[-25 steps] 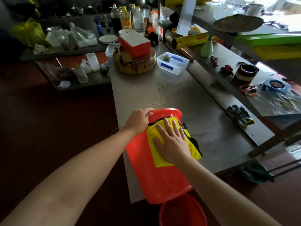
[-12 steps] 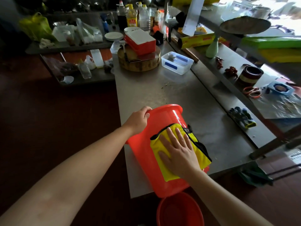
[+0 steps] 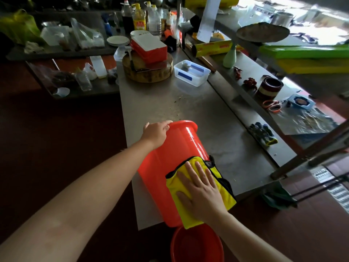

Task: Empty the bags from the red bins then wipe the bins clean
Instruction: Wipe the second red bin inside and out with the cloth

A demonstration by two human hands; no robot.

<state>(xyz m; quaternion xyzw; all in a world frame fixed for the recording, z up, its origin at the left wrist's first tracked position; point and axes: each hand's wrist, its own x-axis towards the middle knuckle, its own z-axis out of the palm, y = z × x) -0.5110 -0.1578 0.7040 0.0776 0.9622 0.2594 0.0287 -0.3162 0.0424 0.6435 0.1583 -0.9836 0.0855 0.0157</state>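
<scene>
A red bin (image 3: 175, 157) lies on its side on the steel table (image 3: 217, 120), its base pointing away from me and its wide end hanging over the near edge. My left hand (image 3: 155, 132) grips the far end of the bin. My right hand (image 3: 202, 188) lies flat, fingers spread, on a yellow cloth with black trim (image 3: 215, 188) pressed against the bin's side near the wide end. A second red bin (image 3: 197, 244) stands upright on the floor just below.
A wooden chopping block (image 3: 149, 72) carrying a red-and-white box, a clear plastic container (image 3: 191, 72) and several bottles (image 3: 139, 19) crowd the table's far end. Gloves (image 3: 263, 132), scissors (image 3: 272, 105) and a tape roll (image 3: 270, 87) lie on the right shelf. Dark red floor is to the left.
My right hand slid the yellow cloth down the bin's side toward me, from near the far end to the wide end. My left hand stayed on the far end.
</scene>
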